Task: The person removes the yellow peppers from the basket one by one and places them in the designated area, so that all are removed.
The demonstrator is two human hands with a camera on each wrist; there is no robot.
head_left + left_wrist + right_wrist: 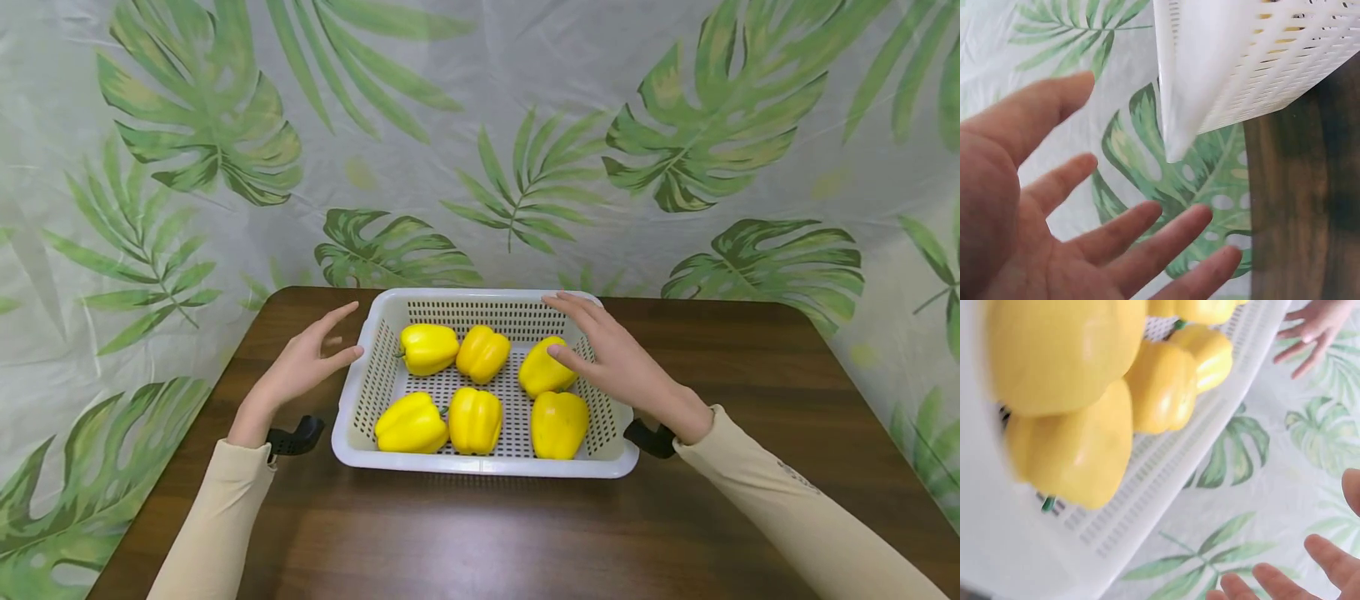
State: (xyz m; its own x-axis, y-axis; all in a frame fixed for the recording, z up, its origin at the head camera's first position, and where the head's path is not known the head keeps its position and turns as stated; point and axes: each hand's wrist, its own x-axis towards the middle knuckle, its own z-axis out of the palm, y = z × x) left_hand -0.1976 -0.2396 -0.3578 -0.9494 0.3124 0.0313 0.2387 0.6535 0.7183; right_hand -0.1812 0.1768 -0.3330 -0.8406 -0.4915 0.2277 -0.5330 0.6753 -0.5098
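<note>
A white plastic basket (pixel 480 467) with slotted walls stands on the table, with several yellow bell peppers (pixel 427 348) lying inside in two rough rows. Just off the basket's left side is my left hand (pixel 303 360), fingers spread and holding nothing; the left wrist view shows its fingers (pixel 1135 228) extended below the basket's corner. My right hand (pixel 618 358) hovers over the right rim with thumb and fingers apart, its thumb overlapping a pepper in the head view. In the right wrist view, its fingertips (pixel 1325 553) point past the basket, apart from the peppers.
The dark brown wooden table (pixel 750 400) reaches out on both sides of the basket and in front of it. Behind it hangs a pale cloth (pixel 540 75) printed with green leaves. Black straps with small mounts (pixel 300 435) sit at both wrists.
</note>
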